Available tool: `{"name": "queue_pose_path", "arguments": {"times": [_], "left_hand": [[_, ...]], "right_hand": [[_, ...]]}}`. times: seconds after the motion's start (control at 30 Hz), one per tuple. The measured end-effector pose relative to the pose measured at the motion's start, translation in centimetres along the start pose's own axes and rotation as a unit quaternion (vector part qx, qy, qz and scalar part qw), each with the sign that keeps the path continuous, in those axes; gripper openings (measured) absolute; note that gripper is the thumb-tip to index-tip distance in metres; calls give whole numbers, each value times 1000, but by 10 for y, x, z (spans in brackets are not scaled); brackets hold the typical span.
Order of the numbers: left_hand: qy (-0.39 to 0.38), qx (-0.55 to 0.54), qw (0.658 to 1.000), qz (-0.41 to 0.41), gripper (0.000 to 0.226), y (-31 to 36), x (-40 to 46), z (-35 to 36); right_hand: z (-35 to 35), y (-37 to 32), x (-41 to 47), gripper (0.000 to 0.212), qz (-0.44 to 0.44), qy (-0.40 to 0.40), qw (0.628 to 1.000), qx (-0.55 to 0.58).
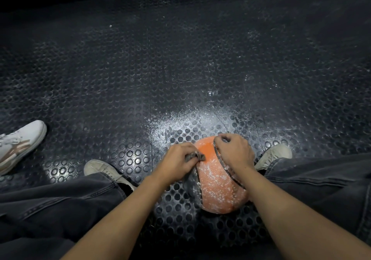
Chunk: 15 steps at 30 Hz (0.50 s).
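An orange basketball (pixel 218 187) speckled with white powder rests on the black studded floor between my feet. My left hand (pixel 178 159) grips a grey cloth (pixel 195 156) and holds it against the ball's upper left side; part of the cloth hangs down along the ball. My right hand (pixel 233 151) lies over the ball's top right, fingers curled round its far side, steadying it.
White powder is scattered on the rubber mat (pixel 186 121) just beyond the ball. My shoes (pixel 100 170) (pixel 275 155) flank the ball. Another person's white sneaker (pixel 20 141) stands at the left edge. A dark wall base runs along the top.
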<state>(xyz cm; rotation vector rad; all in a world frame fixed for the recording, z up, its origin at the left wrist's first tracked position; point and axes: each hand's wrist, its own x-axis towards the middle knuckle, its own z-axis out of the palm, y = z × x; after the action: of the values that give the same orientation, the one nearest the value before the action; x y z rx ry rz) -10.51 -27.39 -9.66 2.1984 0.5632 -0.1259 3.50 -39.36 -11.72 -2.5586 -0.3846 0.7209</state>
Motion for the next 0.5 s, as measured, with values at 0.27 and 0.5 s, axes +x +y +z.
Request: {"name": "queue_pose_path", "arguments": {"times": [0.27, 0.5], "left_hand": [[10, -15, 999, -34, 12, -1, 1, 2], [81, 31, 991, -104, 34, 5, 19, 4]], "right_hand": [[0, 3, -2, 33, 21, 16, 1000, 8], [0, -4, -7, 36, 22, 5, 1000, -14]]}}
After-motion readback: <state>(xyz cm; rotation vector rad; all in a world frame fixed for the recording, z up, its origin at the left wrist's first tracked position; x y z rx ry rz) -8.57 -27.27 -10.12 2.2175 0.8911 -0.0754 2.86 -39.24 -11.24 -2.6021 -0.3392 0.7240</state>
